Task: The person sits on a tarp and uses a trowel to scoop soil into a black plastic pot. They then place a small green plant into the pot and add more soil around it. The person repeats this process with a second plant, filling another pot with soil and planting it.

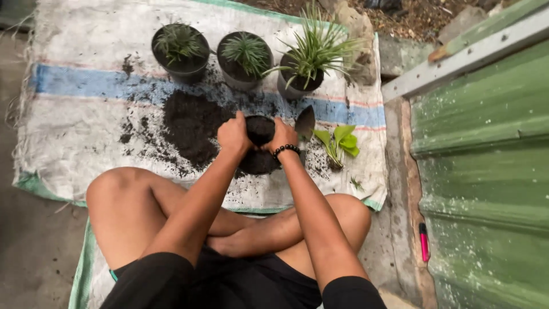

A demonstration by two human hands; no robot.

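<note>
I've got both hands on the small black pot point(260, 130), dead centre between them and straight ahead of my crossed legs. Left hand point(233, 135) wraps the pot's left wall, right hand point(282, 135) w/ the bead bracelet point(286, 149) wraps its right wall; both are closed round it, fingers curled over the rim. Neither hand is nearer, the grip's symmetric. Pot stands roughly upright, mouth up toward me, filled w/ dark soil close to the rim, no plant in it. It's touching the soil on the sack point(86, 131) beneath.

Just left of the left hand: the loose soil heap point(189, 126), spread out flat. Just right of the right hand: a trowel blade point(305, 122), tip pointing away from me; handle hidden, can't tell how it rests. Further right, a bare-root seedling point(338, 143) w/ broad light-green leaves lies on the sack, apart from the pot.

Beyond the hands, three black pots in a row, each holding a spiky green plant: left point(180, 52), middle point(246, 59), right point(306, 68).
</note>
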